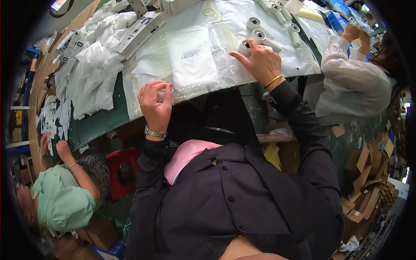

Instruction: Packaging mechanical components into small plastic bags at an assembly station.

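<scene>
In front of me on the table lies a flat white pouch [190,58] with grey lettering, inside or on clear plastic. At its near left corner, by the table edge, is my left hand [155,106], its fingers curled toward the thumb. Something pale shows between them, too small to make out. My right hand [263,65] reaches to the right of the pouch, thumb stretched out to the left and index finger at a white handheld device [244,48] with a round dark-centred head. Similar white devices [260,35] lie just beyond that hand.
Crumpled white bags [97,65] and a stack of flat printed boxes [141,34] cover the left of the table. A yellow ring [209,12] lies at the back. Co-workers sit at the left, in a green top [65,197], and right, in a white sleeve [346,82]. Cardboard [366,173] piles up lower right.
</scene>
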A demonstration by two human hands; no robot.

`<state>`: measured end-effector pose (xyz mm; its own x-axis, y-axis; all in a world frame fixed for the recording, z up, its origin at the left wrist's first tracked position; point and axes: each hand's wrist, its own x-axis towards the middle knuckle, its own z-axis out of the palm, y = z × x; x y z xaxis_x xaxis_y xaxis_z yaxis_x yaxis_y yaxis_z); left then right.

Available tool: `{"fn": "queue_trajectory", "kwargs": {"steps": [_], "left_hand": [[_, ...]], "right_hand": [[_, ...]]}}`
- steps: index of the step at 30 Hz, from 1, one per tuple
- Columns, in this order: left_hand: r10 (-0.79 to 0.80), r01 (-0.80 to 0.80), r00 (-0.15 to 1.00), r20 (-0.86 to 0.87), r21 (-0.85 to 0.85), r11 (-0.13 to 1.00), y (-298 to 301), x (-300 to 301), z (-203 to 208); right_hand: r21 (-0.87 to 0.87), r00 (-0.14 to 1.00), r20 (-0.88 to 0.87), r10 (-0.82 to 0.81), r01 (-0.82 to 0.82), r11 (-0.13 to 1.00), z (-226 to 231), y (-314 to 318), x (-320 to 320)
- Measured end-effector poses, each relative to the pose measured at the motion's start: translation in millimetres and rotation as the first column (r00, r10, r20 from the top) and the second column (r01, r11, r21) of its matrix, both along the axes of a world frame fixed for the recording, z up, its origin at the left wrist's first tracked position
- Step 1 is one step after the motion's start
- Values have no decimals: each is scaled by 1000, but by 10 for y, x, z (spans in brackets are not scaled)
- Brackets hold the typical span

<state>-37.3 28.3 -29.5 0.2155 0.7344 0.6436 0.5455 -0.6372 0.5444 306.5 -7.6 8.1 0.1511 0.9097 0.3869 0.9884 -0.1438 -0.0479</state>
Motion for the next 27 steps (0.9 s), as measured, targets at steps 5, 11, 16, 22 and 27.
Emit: {"fn": "queue_trajectory", "kwargs": {"steps": [5, 11, 16, 22, 27], "left_hand": [[-105, 113, 989, -105, 70, 991, 32, 29, 219], [-21, 36, 985, -171, 84, 996, 226, -153, 388], [84, -60, 961, -264, 97, 993, 434, -431, 284], [221, -224, 948, -228, 14, 975, 424, -302, 424], [228, -231, 946, -230, 12, 973, 466, -298, 457]], "right_hand": [[49, 997, 15, -78, 77, 996, -171, -5, -87], [149, 989, -150, 2, 21, 989, -254, -129, -52], [328, 953, -220, 209, -129, 936, -229, -118, 31], [361, 921, -291, 258, -144, 921, -266, -147, 29], [324, 924, -357, 140, -18, 946, -173, -133, -65]]}}
